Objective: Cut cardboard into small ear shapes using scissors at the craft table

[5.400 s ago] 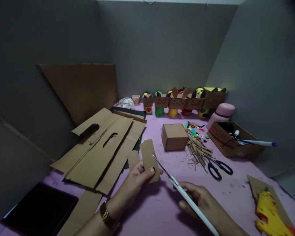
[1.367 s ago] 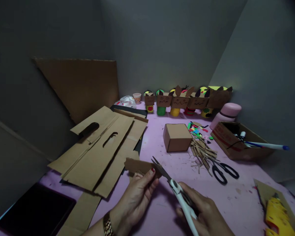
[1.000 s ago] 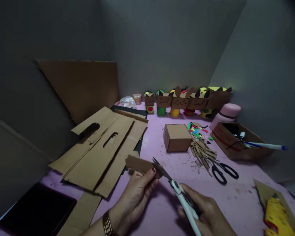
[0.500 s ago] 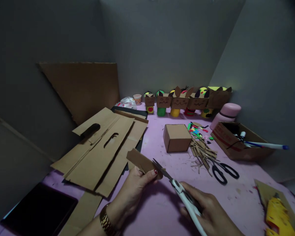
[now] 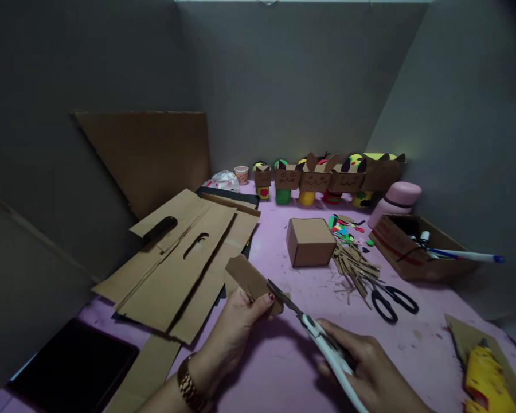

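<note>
Currently, left hand (image 5: 236, 327) is closed in a pinch, thumb on top and fingers beneath, on a small brown cardboard piece (image 5: 249, 278). The piece is held tilted above the pink tabletop (image 5: 279, 373), just in front of the flattened brown cardboard sheets (image 5: 176, 269).

Right hand (image 5: 370, 373) is wrapped shut around the grips of the white-handled scissors (image 5: 316, 332). The blade tips meet the lower right edge of the piece, beside the thumb. I cannot tell how far apart the blades are, as they read as one thin line.

Progress, my judgement: the cut is at its start. The piece looks whole in outline, and I see no offcut hanging from it. How deep the blades sit I cannot make out.

Done work on the table:
- a closed small brown cardboard cube (image 5: 310, 241)
- a heap of thin brown cardboard strips (image 5: 355, 267) just beside it
- a row of cardboard-headed figures on coloured bases (image 5: 322, 180) along the back wall

Idle: black-handled scissors (image 5: 387, 301) near the strips, and a yellow glue gun (image 5: 485, 378) at far right, well apart from both hands.
</note>
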Tool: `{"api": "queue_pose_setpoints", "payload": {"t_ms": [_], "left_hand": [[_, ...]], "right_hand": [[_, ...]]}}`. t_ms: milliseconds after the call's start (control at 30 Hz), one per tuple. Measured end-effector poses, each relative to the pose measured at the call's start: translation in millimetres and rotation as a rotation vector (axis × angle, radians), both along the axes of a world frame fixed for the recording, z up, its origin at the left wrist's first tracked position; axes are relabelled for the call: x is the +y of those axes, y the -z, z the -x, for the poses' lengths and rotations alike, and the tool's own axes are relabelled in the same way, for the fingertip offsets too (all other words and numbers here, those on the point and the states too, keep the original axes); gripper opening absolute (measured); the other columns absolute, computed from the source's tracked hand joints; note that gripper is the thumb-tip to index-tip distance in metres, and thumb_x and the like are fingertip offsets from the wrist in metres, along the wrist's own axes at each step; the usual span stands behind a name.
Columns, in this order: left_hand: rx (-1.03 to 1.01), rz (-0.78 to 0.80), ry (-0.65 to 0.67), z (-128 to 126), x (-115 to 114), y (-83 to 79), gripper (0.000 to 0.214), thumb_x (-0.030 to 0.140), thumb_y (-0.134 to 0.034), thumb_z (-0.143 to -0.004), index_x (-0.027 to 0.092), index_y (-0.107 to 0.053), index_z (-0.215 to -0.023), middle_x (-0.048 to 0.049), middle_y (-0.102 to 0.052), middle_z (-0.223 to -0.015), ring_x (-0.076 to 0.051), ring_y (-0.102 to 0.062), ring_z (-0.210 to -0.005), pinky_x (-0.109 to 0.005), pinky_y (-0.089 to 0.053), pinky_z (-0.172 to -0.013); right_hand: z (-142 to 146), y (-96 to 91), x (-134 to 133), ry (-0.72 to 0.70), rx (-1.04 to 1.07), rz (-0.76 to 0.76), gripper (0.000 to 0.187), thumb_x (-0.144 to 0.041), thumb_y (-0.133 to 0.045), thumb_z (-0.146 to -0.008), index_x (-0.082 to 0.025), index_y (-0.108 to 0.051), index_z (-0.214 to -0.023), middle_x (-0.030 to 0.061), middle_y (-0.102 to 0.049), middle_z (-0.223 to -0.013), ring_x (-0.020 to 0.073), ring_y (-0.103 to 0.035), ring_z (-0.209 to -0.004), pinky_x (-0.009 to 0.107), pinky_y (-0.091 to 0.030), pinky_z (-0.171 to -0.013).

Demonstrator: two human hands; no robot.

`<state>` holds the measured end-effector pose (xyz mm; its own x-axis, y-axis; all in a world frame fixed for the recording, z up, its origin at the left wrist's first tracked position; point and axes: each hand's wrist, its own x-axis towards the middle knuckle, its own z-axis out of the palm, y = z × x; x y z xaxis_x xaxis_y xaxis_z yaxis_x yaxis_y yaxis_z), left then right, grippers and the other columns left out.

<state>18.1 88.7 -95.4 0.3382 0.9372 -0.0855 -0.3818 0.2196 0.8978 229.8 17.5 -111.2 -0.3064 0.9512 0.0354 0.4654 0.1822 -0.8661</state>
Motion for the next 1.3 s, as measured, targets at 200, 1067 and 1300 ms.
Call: {"api": "queue_pose_setpoints", "payload": {"t_ms": [200,1067,1300], "left_hand": [[0.084,-0.029,0.083,1.7,0.9,0.7,0.023,0.030,-0.072,-0.074,0.012,-0.057,-0.070,0.0002,-0.053,-0.062,-0.010,-0.041,-0.058,-0.023,-0.030,-0.055],[0.095,-0.091,0.190,2.7,-0.6,-6.2,0.026,0.037,-0.065,-0.080,0.014,-0.057,-0.071,-0.0008,-0.054,-0.060,-0.011,-0.044,-0.053,-0.025,-0.034,-0.053],[0.053,-0.010,0.088,0.8,-2.2,-8.5,0.025,0.037,-0.070,-0.076,0.016,-0.058,-0.072,0.0005,-0.054,-0.062,-0.011,-0.045,-0.054,-0.024,-0.034,-0.053]], "right_hand": [[-2.1,7.2,0.2,-0.016,0.002,-0.014,0.049,-0.024,-0.059,-0.078,-0.023,-0.055,-0.127,0.0027,-0.063,-0.078,0.0196,-0.058,-0.069,0.027,-0.045,-0.059],[0.4,-0.7,-1.0,0.019,0.048,0.049,0.048,-0.024,-0.061,-0.074,-0.023,-0.063,-0.121,-0.0015,-0.057,-0.063,0.0134,-0.046,-0.052,0.024,-0.040,-0.048],[-0.9,-0.5,-0.7,0.027,0.062,0.061,0.049,-0.024,-0.063,-0.071,-0.022,-0.064,-0.120,-0.0014,-0.059,-0.064,0.0141,-0.048,-0.053,0.024,-0.040,-0.048]]}}
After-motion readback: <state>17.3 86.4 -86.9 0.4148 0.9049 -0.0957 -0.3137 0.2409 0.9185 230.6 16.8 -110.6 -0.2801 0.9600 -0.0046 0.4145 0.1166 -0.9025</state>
